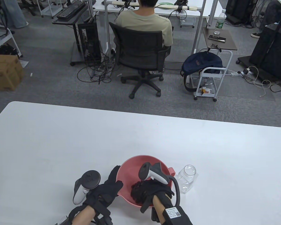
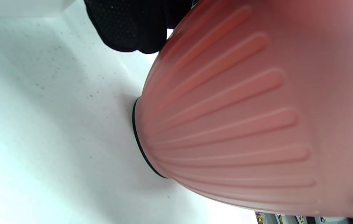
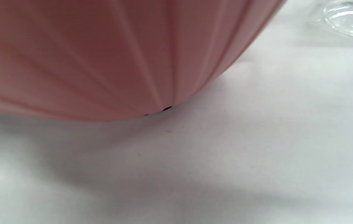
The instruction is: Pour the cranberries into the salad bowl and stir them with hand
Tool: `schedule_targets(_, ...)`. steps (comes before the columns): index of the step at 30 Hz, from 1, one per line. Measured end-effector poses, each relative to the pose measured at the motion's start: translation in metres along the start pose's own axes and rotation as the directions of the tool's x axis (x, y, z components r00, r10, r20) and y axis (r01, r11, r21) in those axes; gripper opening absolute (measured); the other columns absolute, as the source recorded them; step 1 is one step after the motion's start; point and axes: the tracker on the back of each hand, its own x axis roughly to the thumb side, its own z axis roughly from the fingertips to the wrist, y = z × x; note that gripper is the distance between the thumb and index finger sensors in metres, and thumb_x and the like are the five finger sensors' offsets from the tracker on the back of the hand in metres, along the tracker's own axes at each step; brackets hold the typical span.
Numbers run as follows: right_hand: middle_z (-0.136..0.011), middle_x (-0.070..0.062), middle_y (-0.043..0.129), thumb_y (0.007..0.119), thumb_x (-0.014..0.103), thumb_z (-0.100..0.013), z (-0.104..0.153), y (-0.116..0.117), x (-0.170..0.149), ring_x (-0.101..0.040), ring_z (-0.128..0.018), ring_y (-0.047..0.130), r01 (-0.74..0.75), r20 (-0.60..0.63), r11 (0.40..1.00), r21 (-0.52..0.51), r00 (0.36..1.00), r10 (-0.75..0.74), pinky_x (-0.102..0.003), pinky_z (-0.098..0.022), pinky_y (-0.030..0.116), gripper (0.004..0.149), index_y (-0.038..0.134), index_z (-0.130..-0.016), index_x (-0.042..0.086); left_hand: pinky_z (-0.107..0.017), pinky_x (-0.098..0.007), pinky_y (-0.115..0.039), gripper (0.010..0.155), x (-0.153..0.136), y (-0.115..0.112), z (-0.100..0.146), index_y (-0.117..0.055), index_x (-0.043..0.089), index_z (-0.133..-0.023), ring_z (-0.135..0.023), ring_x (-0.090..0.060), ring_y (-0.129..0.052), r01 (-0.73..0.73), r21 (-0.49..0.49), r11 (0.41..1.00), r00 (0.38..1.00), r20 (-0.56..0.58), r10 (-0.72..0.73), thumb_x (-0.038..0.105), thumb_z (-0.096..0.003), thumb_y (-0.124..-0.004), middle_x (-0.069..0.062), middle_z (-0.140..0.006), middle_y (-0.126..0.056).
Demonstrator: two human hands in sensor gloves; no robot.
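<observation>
A pink ribbed salad bowl stands near the table's front edge. Its outer wall fills the left wrist view and the right wrist view. My left hand holds the bowl's left rim, its gloved fingertips lying against the outside wall. My right hand reaches down into the bowl onto a dark heap of cranberries. Its thumb spreads out over the near rim, and its fingers blend with the fruit. The clear jar stands empty, without a lid, just right of the bowl.
The white table stretches left, right and beyond the bowl. The jar's glass edge shows close to the bowl's right side. Behind the table a person sits in an office chair facing away.
</observation>
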Motion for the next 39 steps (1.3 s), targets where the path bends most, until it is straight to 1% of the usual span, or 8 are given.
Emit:
schedule_targets(6, -0.094, -0.01, 0.087, 0.067, 0.079, -0.051, -0.0002, -0.0003, 0.001, -0.001, -0.048, 0.102, -0.02, -0.01, 1.0, 0.002, 1.0, 0.02, -0.01, -0.027, 0.088, 0.079, 0.072, -0.101, 0.017, -0.075, -0.044, -0.068, 0.073, -0.0003, 0.0002, -0.0004, -0.009, 0.033, -0.115, -0.106, -0.038, -0.064, -0.002, -0.002, 1.0, 1.0, -0.002, 0.002, 0.061, -0.0622, -0.051, -0.013, -0.125, -0.039)
schedule_targets(10, -0.088, -0.002, 0.092, 0.068, 0.078, -0.05, -0.0023, 0.0012, 0.0016, 0.001, -0.045, 0.1, -0.011, 0.032, 0.999, 0.035, 0.999, 0.01, -0.01, -0.025, 0.087, 0.071, 0.079, -0.097, 0.026, -0.075, -0.044, -0.068, 0.073, -0.0006, 0.0003, -0.0006, -0.009, 0.033, -0.115, -0.106, -0.038, -0.064, -0.002, -0.003, 1.0, 1.0, -0.002, 0.002, 0.062, -0.0622, -0.051, -0.014, -0.125, -0.039)
schedule_targets(15, -0.088, 0.025, 0.096, 0.07, 0.084, -0.04, -0.003, 0.0025, 0.0033, 0.006, -0.058, 0.099, -0.061, 0.018, 0.997, 0.051, 0.998, 0.06, -0.008, -0.035, 0.089, 0.06, 0.079, -0.091, 0.055, -0.074, -0.044, -0.068, 0.073, -0.0009, 0.0004, -0.0006, -0.009, 0.033, -0.115, -0.105, -0.038, -0.065, 0.008, 0.002, 1.0, 1.0, 0.0, -0.008, 0.062, -0.062, -0.051, -0.014, -0.124, -0.039)
schedule_targets(19, -0.092, 0.037, 0.094, 0.074, 0.082, -0.037, -0.0026, 0.0019, 0.0032, 0.004, -0.079, 0.097, -0.046, 0.044, 0.998, 0.043, 0.998, 0.044, -0.016, -0.052, 0.091, 0.055, 0.076, -0.089, 0.065, -0.075, -0.044, -0.068, 0.073, -0.0011, 0.0002, -0.0008, -0.009, 0.033, -0.115, -0.105, -0.038, -0.065, 0.006, -0.001, 1.0, 1.0, -0.001, -0.006, 0.061, -0.062, -0.051, -0.014, -0.124, -0.039)
schedule_targets(22, -0.098, 0.043, 0.089, 0.075, 0.083, -0.034, -0.001, 0.0008, 0.0031, 0.011, -0.089, 0.094, -0.025, 0.072, 0.999, 0.039, 0.997, 0.022, -0.024, -0.066, 0.089, 0.06, 0.068, -0.092, 0.07, -0.075, -0.044, -0.068, 0.073, -0.0013, 0.0001, -0.0009, -0.008, 0.033, -0.115, -0.105, -0.038, -0.065, 0.002, -0.003, 1.0, 1.0, -0.001, -0.002, 0.062, -0.062, -0.051, -0.014, -0.124, -0.039)
schedule_targets(25, -0.103, 0.049, 0.083, 0.076, 0.082, -0.034, 0.0001, -0.0003, 0.0032, 0.016, -0.1, 0.085, -0.008, 0.092, 0.999, 0.041, 0.996, 0.004, -0.031, -0.074, 0.083, 0.063, 0.063, -0.094, 0.072, -0.074, -0.044, -0.068, 0.073, -0.0015, 0.0001, -0.001, -0.009, 0.033, -0.115, -0.105, -0.038, -0.065, 0.004, -0.002, 1.0, 1.0, -0.004, -0.004, 0.062, -0.0618, -0.051, -0.014, -0.124, -0.04)
schedule_targets(30, -0.108, 0.052, 0.075, 0.077, 0.082, -0.033, 0.002, -0.0016, 0.0028, 0.018, -0.109, 0.075, 0.025, 0.129, 0.999, 0.028, 0.991, -0.029, -0.033, -0.079, 0.079, 0.067, 0.056, -0.096, 0.075, -0.074, -0.044, -0.068, 0.073, -0.0019, -0.0003, -0.0011, -0.009, 0.034, -0.115, -0.105, -0.038, -0.065, -0.002, -0.003, 1.0, 1.0, -0.008, 0.002, 0.062, -0.0619, -0.051, -0.014, -0.124, -0.039)
schedule_targets(39, -0.116, 0.05, 0.056, 0.075, 0.078, -0.036, 0.0028, -0.0011, 0.0032, 0.012, -0.116, 0.055, 0.0, 0.098, 0.999, 0.046, 0.995, -0.005, -0.036, -0.082, 0.074, 0.064, 0.053, -0.095, 0.078, -0.074, -0.044, -0.069, 0.073, -0.0024, -0.0003, -0.001, -0.009, 0.034, -0.115, -0.104, -0.038, -0.067, -0.003, -0.003, 1.0, 1.0, -0.015, 0.003, 0.063, -0.0617, -0.051, -0.014, -0.124, -0.04)
